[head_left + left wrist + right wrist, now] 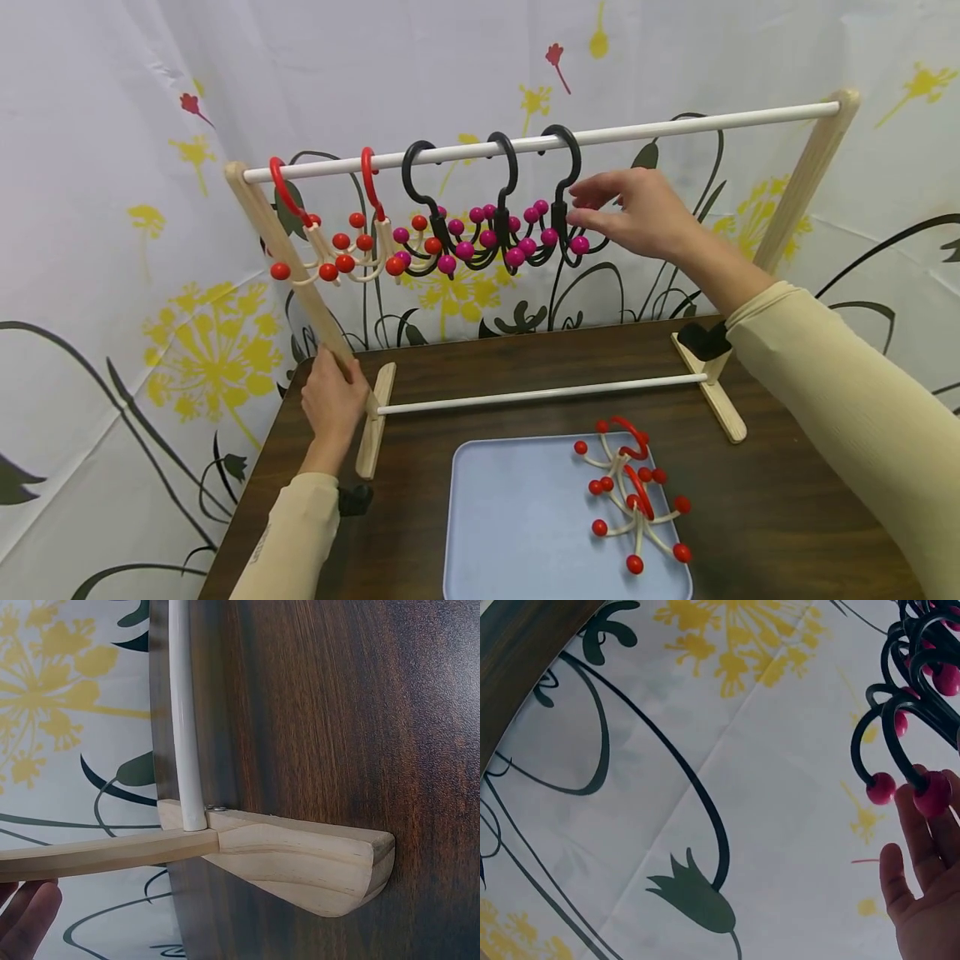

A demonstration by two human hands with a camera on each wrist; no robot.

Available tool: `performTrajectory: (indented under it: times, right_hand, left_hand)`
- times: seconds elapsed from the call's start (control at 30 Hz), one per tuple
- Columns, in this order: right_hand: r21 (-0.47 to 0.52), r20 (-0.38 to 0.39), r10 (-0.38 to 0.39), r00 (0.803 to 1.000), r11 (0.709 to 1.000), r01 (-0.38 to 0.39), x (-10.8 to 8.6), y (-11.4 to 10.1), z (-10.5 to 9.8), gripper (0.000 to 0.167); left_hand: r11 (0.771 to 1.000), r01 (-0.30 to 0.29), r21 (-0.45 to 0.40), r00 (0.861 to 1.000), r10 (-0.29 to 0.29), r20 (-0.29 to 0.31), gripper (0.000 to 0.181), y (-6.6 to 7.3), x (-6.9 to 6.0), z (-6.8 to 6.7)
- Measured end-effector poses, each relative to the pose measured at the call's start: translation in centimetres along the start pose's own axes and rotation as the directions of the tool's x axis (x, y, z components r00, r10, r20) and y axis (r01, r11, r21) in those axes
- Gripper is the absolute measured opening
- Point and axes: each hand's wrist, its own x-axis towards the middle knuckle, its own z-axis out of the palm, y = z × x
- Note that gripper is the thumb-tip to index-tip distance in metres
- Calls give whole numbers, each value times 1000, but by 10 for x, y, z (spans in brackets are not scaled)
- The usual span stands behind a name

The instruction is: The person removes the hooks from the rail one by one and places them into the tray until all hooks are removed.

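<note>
Along the white top bar (712, 123) of a wooden rack hang two red-hooked hangers with red balls and three black hangers with pink balls. My right hand (637, 212) is beside the rightmost black hanger (559, 218), thumb and fingers spread apart. In the right wrist view, the fingers of that hand (930, 877) stretch up next to a pink ball (933, 793); whether they touch it I cannot tell. Low on the rack's left post (281, 242), my left hand (335, 400) grips the wood. Only some of its fingers (34, 919) appear in the left wrist view.
A light blue tray (510, 517) lies on the dark wooden table (420, 508). Two more hangers with red hooks and red balls (636, 521) rest on its right side. The rack's feet (375, 425) and lower white bar (540, 394) stand behind it. A patterned curtain (150, 75) hangs at the back.
</note>
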Motion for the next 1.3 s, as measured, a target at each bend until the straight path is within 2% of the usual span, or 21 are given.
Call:
performTrajectory:
  times: [0.17, 0.3, 0.43, 0.6, 0.83, 1.3]
  right_hand:
    - [13, 48, 50, 998, 999, -51, 2, -3, 3, 42]
    - [19, 98, 110, 989, 994, -112, 5, -8, 7, 49]
    - [22, 122, 138, 983, 990, -142, 7, -12, 14, 53]
    - [52, 93, 147, 985, 987, -153, 7, -14, 20, 48]
    - [39, 28, 99, 995, 994, -100, 5, -13, 19, 32]
    - [51, -86, 144, 986, 989, -140, -6, -7, -5, 31]
  left_hand:
    - [1000, -9, -8, 1000, 9, -12, 23, 1, 1, 0]
    - [1000, -9, -14, 1000, 9, -17, 23, 0, 2, 0]
    - [1000, -2, -17, 1000, 1, -14, 23, 0, 2, -1]
    - [1000, 3, -11, 1000, -3, -10, 22, 0, 0, -2]
    - [1000, 1, -8, 1000, -1, -10, 22, 0, 1, -1]
    - [1000, 6, -10, 1000, -6, 6, 23, 0, 2, 0]
